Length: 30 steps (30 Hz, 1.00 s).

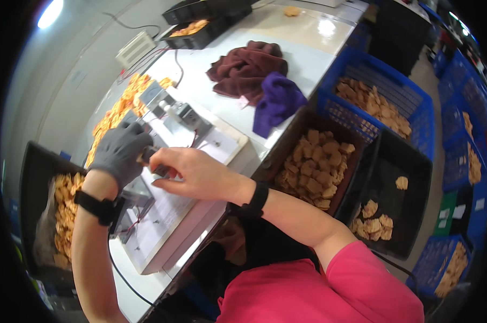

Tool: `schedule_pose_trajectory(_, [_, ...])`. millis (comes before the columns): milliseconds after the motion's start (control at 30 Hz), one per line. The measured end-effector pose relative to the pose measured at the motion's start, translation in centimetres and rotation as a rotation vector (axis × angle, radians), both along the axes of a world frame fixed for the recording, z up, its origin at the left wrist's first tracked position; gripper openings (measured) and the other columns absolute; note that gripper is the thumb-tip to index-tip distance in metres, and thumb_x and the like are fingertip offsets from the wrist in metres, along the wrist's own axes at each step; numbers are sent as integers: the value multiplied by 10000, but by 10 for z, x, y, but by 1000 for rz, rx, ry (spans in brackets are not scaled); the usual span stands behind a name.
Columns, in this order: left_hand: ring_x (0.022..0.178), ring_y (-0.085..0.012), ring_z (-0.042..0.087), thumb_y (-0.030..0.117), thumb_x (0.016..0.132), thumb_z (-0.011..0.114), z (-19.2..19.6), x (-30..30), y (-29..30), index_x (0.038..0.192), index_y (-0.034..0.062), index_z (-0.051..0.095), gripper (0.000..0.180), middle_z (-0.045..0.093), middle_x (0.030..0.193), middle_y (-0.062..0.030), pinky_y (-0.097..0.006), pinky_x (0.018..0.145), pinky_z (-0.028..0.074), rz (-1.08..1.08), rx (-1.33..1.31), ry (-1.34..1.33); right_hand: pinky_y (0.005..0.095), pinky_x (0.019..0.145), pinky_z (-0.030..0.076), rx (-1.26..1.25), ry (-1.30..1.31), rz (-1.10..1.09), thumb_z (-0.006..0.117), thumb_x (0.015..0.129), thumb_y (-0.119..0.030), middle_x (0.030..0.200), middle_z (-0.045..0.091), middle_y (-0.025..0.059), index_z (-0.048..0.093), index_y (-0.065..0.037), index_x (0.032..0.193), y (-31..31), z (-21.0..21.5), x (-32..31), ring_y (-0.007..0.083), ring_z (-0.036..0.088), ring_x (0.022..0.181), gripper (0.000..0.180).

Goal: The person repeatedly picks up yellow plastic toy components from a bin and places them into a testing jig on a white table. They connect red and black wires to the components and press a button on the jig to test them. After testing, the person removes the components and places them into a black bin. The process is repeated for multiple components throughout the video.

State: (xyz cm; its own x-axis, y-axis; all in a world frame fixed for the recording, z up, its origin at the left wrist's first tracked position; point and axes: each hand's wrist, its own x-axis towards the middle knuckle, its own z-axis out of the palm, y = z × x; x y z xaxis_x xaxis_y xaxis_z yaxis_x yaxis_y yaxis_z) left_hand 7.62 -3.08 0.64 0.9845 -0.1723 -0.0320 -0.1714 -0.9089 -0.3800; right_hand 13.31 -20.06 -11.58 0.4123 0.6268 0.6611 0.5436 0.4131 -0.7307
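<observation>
My left hand (pixel 121 151), in a grey glove, is bent over a white board (pixel 173 215) fitted with small metal fixtures. Its fingers are closed at a small tan and dark piece that is mostly covered. My bare right hand (pixel 192 171) meets it there, thumb and fingers pinched around a small dark thing whose kind I cannot make out. Just beyond my hands stands a metal fixture (pixel 188 117) with a white knob. Another metal fixture (pixel 138 196) sits below my left hand. Black bands circle both wrists.
Tan pieces (pixel 117 110) are heaped along the wall side. A black bin (pixel 36 161) of pieces stands at left. Brown and purple cloths (pixel 249 70) lie on the table. At right are a brown bin (pixel 286 142), a black bin (pixel 413 161) and a blue crate (pixel 423 102), all with pieces.
</observation>
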Motion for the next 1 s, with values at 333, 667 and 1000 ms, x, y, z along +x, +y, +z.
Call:
schedule_pose_trajectory(333, [920,-286,573,-3,703,721,73,-103,-94,1064,29,584,387,546,1011,-127,-368,842,478,24,-535,-141,430,961,468,247,-152,-174,762,818,-183,1227,570,159,506,-64,1305,-25,-2,-16,339,554,1140,563])
schedule_pose_trajectory(667, [1212,-351,555,145,711,847,-41,-127,-126,1403,28,463,800,490,1353,-207,-389,959,483,111,-1006,282,308,891,526,-617,535,97,727,870,-127,1114,689,75,601,-51,1224,-191,-109,-73,160,670,1002,383])
schedule_pose_trajectory(1000, [1181,-343,587,23,776,758,-65,-239,-57,1295,14,574,551,613,1247,-186,-402,1007,464,450,-1142,-393,208,545,432,-475,687,-1062,625,967,-300,898,658,37,591,-62,1171,-381,-243,179,93,619,723,316])
